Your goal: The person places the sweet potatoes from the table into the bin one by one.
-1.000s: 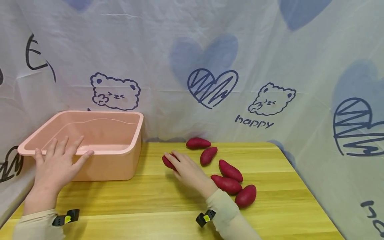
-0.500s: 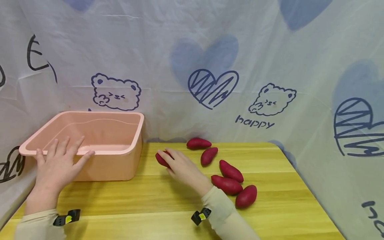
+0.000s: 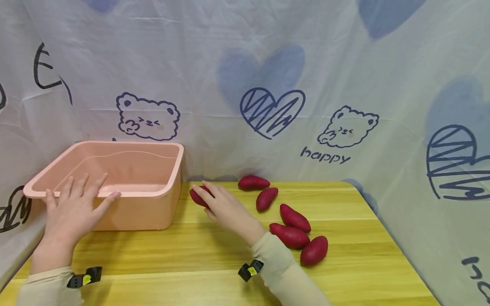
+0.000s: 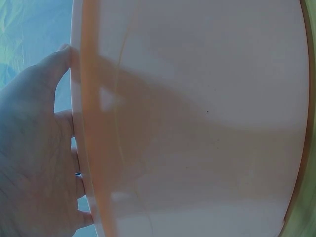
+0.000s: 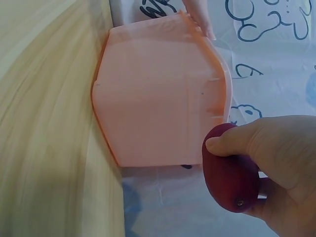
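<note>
Pink plastic: one deep bin (image 3: 141,212) at the person's left on a wood-grain table (image 3: 153,267), close to the printed cloth (image 3: 214,140) behind.

Left hand (image 3: 72,208): fingers spread and straight, laid over the bin's near rim. In the left wrist view the thumb tip meets the rim and the fingers pass behind it. Judgement: this steadies the bin; a light hold would do, as nothing suggests lifting.

Right hand (image 3: 227,210): pinching a dark red sweet potato (image 3: 196,196) between thumb and fingers. Its place in the head view is just beside the bin's right side, with a narrow gap. The right wrist view shows it raised off the table; that angle overlaps it with the bin's edge, so height against the rim is uncertain. The grip crosses the body and leaves one blunt end exposed, probably because the middle gives the surest purchase.

Five other sweet potatoes (image 3: 314,250) lie on the table, right of the bin: two towards the back, three in a loose group nearer the right forearm. Likely set there for easy reach by that hand.

Writing: "happy" (image 3: 325,156) on the cloth, under the right-hand bear drawing (image 3: 346,127). Partial letters at far left, one like an E (image 3: 47,68). Small yellow labels (image 3: 86,279) on the black wrist clips (image 3: 76,281): no text legible. No brand seen on the bin.
</note>
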### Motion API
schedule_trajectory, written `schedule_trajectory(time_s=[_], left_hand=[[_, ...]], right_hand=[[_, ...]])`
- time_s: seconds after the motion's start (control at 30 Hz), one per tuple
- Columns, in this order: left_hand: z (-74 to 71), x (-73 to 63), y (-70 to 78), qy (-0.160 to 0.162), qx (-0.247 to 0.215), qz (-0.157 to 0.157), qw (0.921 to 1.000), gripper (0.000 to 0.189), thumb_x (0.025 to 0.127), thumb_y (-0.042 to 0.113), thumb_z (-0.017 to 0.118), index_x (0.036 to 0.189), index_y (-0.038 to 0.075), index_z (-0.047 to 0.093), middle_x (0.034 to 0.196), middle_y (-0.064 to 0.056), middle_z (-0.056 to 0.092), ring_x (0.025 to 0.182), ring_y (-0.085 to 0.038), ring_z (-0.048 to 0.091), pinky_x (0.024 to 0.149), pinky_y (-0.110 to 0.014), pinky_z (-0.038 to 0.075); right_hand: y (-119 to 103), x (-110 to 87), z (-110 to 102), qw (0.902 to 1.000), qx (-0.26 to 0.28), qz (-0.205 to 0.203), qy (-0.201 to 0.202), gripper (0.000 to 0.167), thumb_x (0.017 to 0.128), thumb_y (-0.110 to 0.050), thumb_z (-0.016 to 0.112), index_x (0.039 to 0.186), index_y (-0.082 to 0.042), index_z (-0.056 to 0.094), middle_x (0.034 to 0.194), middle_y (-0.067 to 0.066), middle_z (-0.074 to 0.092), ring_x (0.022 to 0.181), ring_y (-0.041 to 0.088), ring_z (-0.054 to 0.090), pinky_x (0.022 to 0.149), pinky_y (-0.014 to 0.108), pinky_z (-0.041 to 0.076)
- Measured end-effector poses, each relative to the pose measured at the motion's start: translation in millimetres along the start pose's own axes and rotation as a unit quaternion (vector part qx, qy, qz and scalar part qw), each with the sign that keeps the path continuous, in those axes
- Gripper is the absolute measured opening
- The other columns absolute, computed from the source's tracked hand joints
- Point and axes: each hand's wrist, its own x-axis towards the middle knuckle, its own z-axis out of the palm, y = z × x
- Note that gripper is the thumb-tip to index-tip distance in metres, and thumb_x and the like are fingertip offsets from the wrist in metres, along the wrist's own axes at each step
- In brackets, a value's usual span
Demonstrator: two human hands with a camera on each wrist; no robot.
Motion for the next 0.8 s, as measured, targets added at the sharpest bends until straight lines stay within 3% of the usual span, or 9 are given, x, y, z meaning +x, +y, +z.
schedule_trajectory(time_s=[0.8], left_hand=[[-1.1, -2.8, 3.2, -0.003, 0.004, -0.002, 1.0, 0.074, 0.097, 0.064, 0.034, 0.157, 0.026, 0.013, 0.159, -0.029, 0.012, 0.145, -0.056, 0.0, 0.107, -0.076, -0.015]], right_hand=[[-7.0, 29.5, -8.9, 0.9996, 0.001, -0.017, 0.024, 0.06, 0.096, -0.022, 0.061, 0.151, -0.02, 0.037, 0.15, 0.01, 0.044, 0.13, 0.026, 0.053, 0.11, 0.034, 0.044]])
